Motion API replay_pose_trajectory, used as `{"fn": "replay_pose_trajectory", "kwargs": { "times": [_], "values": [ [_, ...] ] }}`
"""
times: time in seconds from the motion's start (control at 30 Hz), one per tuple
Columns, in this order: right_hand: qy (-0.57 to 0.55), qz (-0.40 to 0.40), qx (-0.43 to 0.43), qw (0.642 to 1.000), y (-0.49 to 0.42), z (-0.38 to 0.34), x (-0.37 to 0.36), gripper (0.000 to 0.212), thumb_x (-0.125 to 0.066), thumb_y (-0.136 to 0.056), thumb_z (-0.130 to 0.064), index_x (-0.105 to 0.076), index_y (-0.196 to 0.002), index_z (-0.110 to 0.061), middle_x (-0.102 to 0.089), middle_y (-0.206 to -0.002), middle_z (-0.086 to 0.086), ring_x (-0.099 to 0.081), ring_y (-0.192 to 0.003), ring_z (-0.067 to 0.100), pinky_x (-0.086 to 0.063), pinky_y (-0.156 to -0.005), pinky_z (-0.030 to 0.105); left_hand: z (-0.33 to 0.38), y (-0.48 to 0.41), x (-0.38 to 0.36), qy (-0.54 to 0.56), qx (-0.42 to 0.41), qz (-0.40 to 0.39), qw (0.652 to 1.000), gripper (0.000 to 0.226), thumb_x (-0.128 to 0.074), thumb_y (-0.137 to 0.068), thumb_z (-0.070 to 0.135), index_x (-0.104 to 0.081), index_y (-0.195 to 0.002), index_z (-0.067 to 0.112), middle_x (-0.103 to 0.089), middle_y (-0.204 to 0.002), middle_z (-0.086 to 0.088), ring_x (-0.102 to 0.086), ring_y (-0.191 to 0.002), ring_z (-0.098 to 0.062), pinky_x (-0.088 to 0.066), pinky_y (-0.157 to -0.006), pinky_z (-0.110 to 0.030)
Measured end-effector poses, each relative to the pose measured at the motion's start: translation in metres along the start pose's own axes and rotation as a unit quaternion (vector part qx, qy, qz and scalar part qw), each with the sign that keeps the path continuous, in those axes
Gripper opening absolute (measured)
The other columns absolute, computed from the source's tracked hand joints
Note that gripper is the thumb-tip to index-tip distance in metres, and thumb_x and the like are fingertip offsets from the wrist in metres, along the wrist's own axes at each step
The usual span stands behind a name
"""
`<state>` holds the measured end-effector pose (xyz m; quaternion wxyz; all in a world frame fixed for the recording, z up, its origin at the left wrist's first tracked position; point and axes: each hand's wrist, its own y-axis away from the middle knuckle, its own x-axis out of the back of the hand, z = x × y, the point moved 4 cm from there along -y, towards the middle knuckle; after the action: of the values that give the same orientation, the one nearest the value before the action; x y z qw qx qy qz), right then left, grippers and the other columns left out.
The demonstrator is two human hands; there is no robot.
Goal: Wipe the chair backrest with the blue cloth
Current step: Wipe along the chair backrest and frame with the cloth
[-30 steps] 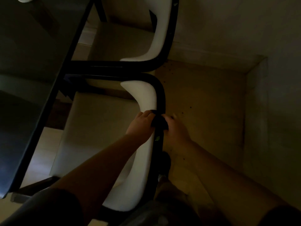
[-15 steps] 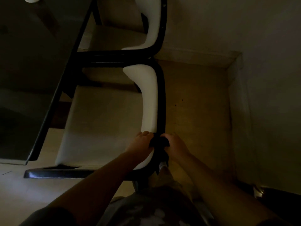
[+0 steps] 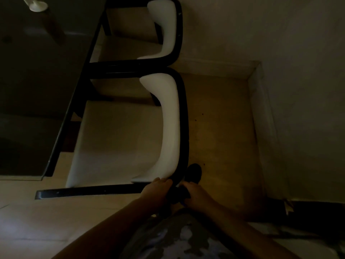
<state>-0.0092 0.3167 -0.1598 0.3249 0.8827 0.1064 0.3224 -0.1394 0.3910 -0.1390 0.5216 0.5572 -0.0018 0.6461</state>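
Note:
The near chair has a white curved backrest pad inside a black frame rail. A dark cloth, its blue barely showing in the dim light, is wrapped over the rail at the backrest's near corner. My left hand grips the cloth on the seat side of the rail. My right hand grips it on the outer side. The cloth's middle is partly hidden between my fingers.
A second chair of the same kind stands just beyond. A dark glass table fills the left, with a white object on it. A wall closes the right side. A dark shoe rests on the floor by the chair.
Both hands have slid the cloth along the rail toward me, from the backrest's middle to its near corner. The view has shifted, showing more of the chair.

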Motion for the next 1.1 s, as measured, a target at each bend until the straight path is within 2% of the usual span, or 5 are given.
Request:
{"fn": "replay_pose_trajectory", "kwargs": {
  "times": [0.2,0.43,0.73,0.93,1.1],
  "values": [
    [0.003,0.053,-0.006,0.999,0.006,-0.009,0.021,0.028,-0.056,-0.087,-0.021,-0.055,-0.115,-0.021,-0.06,-0.116,0.003,-0.06,-0.105,0.019,-0.047,-0.08,0.03,-0.002,-0.006,0.015,0.034,-0.006,0.055,0.998,0.037,-0.058,-0.088,0.02,-0.045,-0.122,0.013,-0.052,-0.124,-0.009,-0.047,-0.115,-0.027,-0.047,-0.092,-0.041],
    [0.007,0.114,-0.007,0.993,-0.009,-0.026,0.063,0.023,-0.058,-0.089,-0.016,-0.057,-0.11,-0.022,-0.063,-0.11,0.0,-0.06,-0.098,0.016,-0.053,-0.086,0.039,-0.011,-0.033,0.036,0.097,0.019,0.144,0.985,0.02,-0.058,-0.08,0.017,-0.049,-0.098,0.012,-0.058,-0.101,-0.01,-0.049,-0.097,-0.028,-0.045,-0.076,-0.039],
    [0.086,0.089,-0.033,0.992,-0.04,-0.02,0.088,0.018,-0.058,-0.088,-0.016,-0.056,-0.106,-0.017,-0.062,-0.111,0.006,-0.06,-0.099,0.023,-0.053,-0.086,0.043,-0.014,-0.074,0.04,0.1,0.045,0.135,0.985,0.019,-0.064,-0.08,0.016,-0.049,-0.093,0.017,-0.059,-0.098,-0.005,-0.053,-0.093,-0.024,-0.051,-0.077,-0.037],
    [0.091,0.052,-0.014,0.994,-0.082,0.004,0.124,0.013,-0.057,-0.087,-0.019,-0.05,-0.098,-0.019,-0.058,-0.106,0.004,-0.058,-0.091,0.02,-0.052,-0.08,0.041,-0.006,-0.121,0.059,0.12,0.083,0.125,0.981,0.027,-0.056,-0.085,0.021,-0.049,-0.109,0.013,-0.057,-0.114,-0.007,-0.053,-0.107,-0.025,-0.051,-0.085,-0.04],
    [0.09,0.012,-0.001,0.996,-0.132,0.02,0.186,0.042,-0.058,-0.092,-0.029,-0.045,-0.129,-0.015,-0.054,-0.132,0.006,-0.055,-0.117,0.024,-0.047,-0.091,0.037,0.009,-0.176,0.105,0.109,0.13,0.154,0.973,0.051,-0.064,-0.078,0.015,-0.041,-0.123,0.012,-0.049,-0.125,-0.005,-0.044,-0.118,-0.024,-0.049,-0.089,-0.037]
  ]
}}
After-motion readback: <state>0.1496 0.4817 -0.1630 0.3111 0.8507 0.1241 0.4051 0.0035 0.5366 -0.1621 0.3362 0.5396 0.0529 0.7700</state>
